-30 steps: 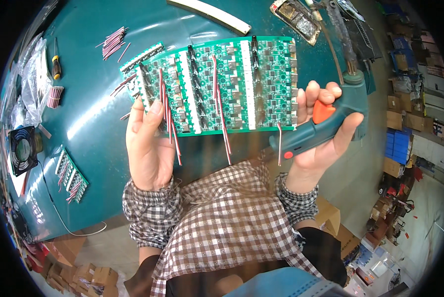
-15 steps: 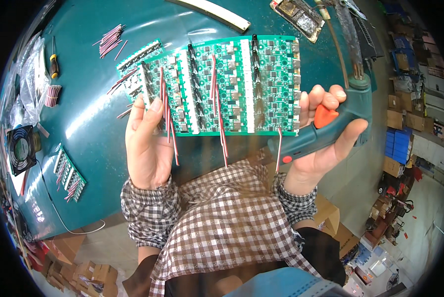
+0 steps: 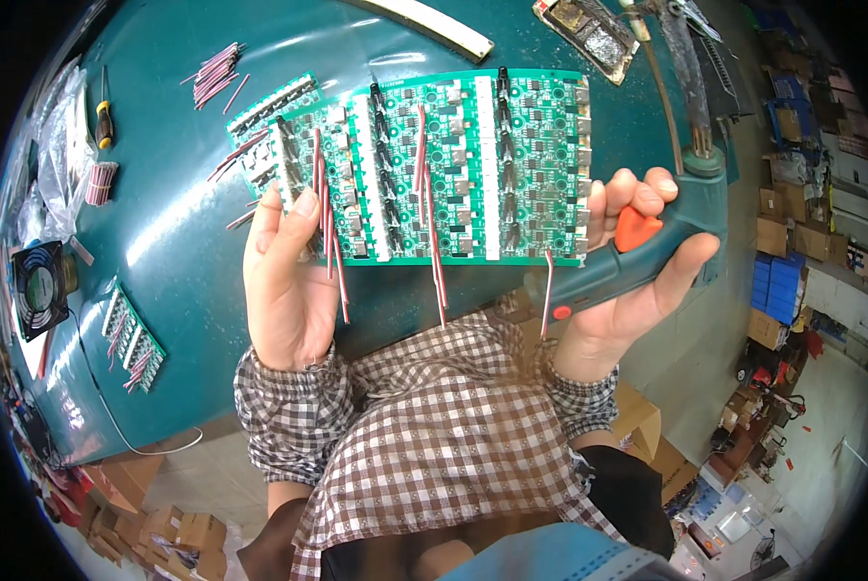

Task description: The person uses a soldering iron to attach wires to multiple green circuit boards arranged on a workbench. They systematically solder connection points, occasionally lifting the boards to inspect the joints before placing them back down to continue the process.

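A green circuit board panel (image 3: 458, 179) is held up in front of me, with white connector strips, black upright parts and several red-and-white wires hanging below its lower edge. My left hand (image 3: 289, 266) pinches the panel's left part, thumb and fingertips at its front. My right hand (image 3: 637, 261) is wrapped round a dark green pistol-grip tool (image 3: 603, 279) with an orange trigger (image 3: 637, 229) and a red button. Its fingertips are right beside the panel's right edge; whether they touch it I cannot tell. Behind the panel's left end another wired board (image 3: 277, 105) shows partly.
On the green table (image 3: 192, 320) are a wire bundle (image 3: 217, 76), another bundle (image 3: 102, 184), a screwdriver (image 3: 105, 121), a black fan (image 3: 42, 290) and a smaller wired board (image 3: 132, 339). A curved white bar (image 3: 434, 27) and a dirty metal tray (image 3: 589, 39) lie at the back.
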Demonstrator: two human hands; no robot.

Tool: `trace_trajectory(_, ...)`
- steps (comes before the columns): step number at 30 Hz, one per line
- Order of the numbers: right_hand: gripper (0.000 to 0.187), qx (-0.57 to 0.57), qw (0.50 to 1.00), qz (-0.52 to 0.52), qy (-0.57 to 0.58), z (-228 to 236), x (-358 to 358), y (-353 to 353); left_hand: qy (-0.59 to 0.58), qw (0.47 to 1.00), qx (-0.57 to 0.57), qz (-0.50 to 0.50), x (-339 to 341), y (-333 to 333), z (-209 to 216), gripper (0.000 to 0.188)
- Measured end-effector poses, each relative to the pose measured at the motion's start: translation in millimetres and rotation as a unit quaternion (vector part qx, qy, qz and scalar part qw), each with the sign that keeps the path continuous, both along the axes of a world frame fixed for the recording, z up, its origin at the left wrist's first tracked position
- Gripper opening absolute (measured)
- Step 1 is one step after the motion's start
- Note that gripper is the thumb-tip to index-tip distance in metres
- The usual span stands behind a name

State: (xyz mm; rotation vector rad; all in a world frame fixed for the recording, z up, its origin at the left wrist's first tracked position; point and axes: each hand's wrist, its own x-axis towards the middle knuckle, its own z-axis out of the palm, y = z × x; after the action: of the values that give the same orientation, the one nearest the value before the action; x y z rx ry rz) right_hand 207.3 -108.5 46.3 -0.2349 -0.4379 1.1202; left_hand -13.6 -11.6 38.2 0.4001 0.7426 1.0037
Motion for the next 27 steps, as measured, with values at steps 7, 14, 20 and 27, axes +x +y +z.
trace_trajectory(7,0.053,-0.018,1.0,-0.007,-0.007,-2.1,1.0,-1.3,0.015,1.0,0.0,0.006,0.0,-0.5,0.2,0.036)
trace_trajectory(14,0.052,-0.024,1.0,-0.009,-0.008,-4.2,1.5,-0.9,0.015,1.0,0.003,-0.001,-2.6,-0.3,-2.9,0.037)
trace_trajectory(20,0.053,-0.032,0.999,-0.021,-0.012,-6.8,1.6,-1.7,0.033,0.999,0.005,0.013,3.1,0.0,3.8,0.038)
trace_trajectory(27,0.052,-0.023,1.0,-0.008,0.017,-9.2,1.7,-0.3,0.051,0.998,0.018,0.009,0.2,-0.6,1.3,0.034)
